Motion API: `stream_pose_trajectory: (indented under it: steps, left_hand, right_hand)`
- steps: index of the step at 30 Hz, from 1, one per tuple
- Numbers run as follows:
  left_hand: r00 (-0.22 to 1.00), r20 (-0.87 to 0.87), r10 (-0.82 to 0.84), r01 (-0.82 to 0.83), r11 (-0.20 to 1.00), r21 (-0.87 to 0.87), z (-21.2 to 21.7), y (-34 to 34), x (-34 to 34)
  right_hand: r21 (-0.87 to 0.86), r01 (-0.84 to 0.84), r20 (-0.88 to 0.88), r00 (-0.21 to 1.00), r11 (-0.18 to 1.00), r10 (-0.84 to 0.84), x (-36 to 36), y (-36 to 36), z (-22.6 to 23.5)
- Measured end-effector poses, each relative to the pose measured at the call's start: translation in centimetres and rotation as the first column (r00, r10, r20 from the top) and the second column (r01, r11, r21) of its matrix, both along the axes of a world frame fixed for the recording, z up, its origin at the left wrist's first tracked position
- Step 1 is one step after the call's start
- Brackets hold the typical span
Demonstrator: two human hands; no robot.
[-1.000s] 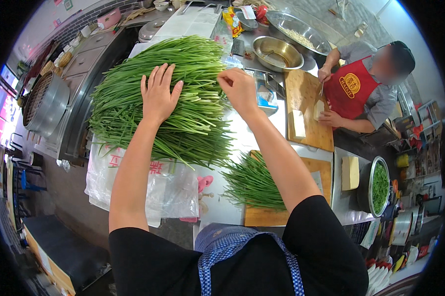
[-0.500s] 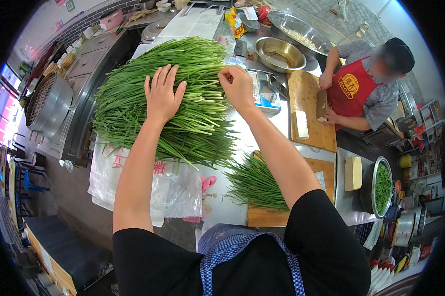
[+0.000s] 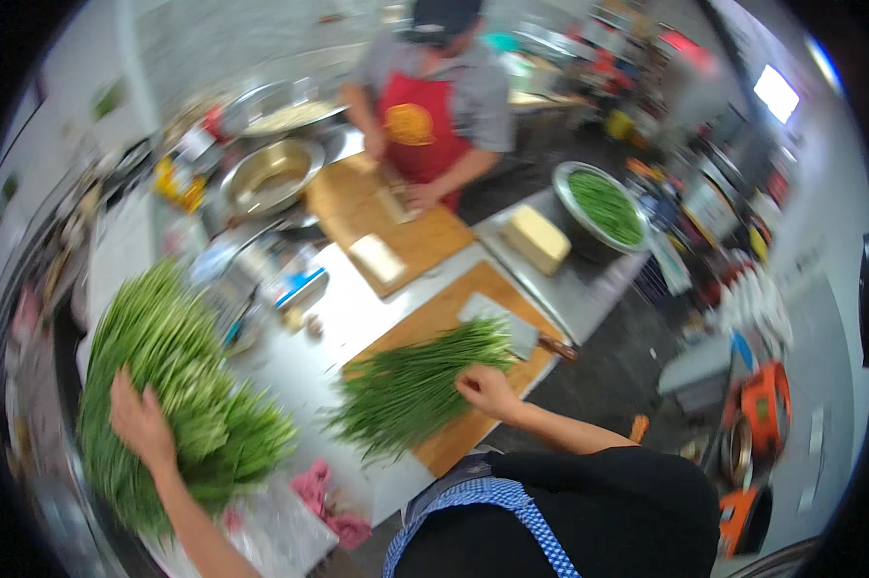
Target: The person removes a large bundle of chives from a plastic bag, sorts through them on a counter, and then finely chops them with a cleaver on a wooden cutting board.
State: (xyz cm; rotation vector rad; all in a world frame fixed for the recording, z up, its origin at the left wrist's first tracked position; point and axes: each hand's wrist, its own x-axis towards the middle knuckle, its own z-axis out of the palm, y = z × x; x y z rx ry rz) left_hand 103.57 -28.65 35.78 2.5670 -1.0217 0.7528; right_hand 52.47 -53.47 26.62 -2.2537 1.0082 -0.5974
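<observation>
A big heap of long green chives [image 3: 179, 385] lies on the worktop at the left. My left hand [image 3: 141, 424] rests flat on its near part, fingers apart. A smaller bundle of chives [image 3: 410, 385] lies across a wooden cutting board [image 3: 454, 308] in front of me. My right hand [image 3: 487, 390] sits curled on the right end of that bundle, gripping the stalks. A cleaver [image 3: 502, 323] lies on the board just beyond the bundle, its handle pointing right. The picture is blurred by motion.
Across the table a person in a red apron [image 3: 425, 116] works at a second wooden board [image 3: 396, 226]. Metal bowls [image 3: 271, 178] stand at the back left. A bowl of chopped greens [image 3: 603, 207] and a yellow block [image 3: 536, 239] stand at the right. A pink cloth [image 3: 324, 496] lies near me.
My right hand has left the big heap and come down onto the small bundle on the board. My left hand has slid toward the heap's near end. The view has swung round.
</observation>
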Motion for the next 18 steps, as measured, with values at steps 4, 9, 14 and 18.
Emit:
stream_pose_trajectory:
  steps: [4, 9, 14, 18]
  left_hand:
    - [0.997, 0.017, 0.074, -0.074, 0.996, 0.049, -3.1, -0.1, 1.0]
    - [0.997, -0.036, -0.061, 0.057, 0.993, -0.102, -2.9, 2.7, 5.8]
    - [0.951, -0.232, -0.204, -0.020, 0.708, -0.706, 1.9, 2.3, 3.2]
    - [0.914, -0.233, -0.333, 0.102, 0.743, -0.661, 7.6, 4.4, -3.5]
  right_hand:
    - [0.091, 0.317, -0.716, 0.680, 0.944, -0.160, -18.1, 2.8, -1.1]
    - [-0.342, 0.572, 0.017, 0.797, 0.746, -0.604, -23.8, -4.2, 12.1]
    - [-0.652, 0.746, 0.637, 0.637, 0.137, -0.434, -21.5, -4.7, 25.0]
    - [-0.521, 0.333, 0.403, 0.908, 0.786, -0.118, -18.8, -8.5, 18.4]
